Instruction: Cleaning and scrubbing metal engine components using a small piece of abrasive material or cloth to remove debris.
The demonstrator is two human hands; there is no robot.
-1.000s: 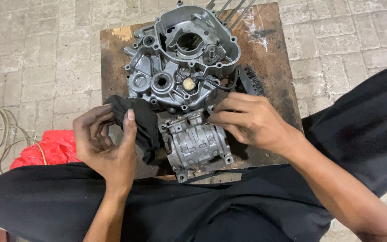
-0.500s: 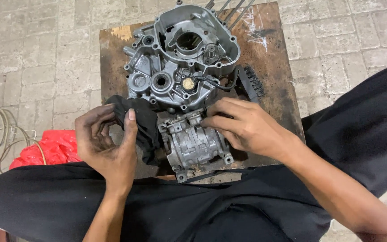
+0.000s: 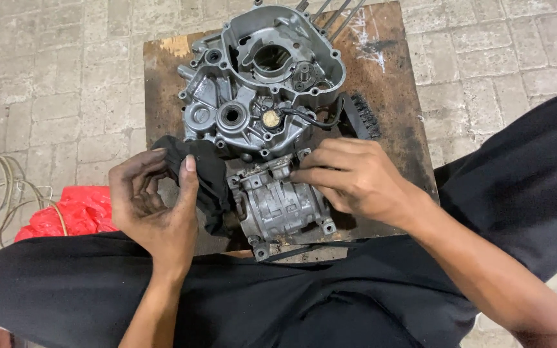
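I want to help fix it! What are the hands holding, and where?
The left hand pinches the black cloth at its upper edge. The right hand only touches the small engine part.

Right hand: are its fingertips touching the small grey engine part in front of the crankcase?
Touching. The head view shows the right hand with its fingertips pressed on the top edge of the small grey engine part, no gap visible.

Left hand (image 3: 156,206) grips black rag (image 3: 204,177) (bunched); right hand (image 3: 356,180) touches cylinder (image 3: 282,206).
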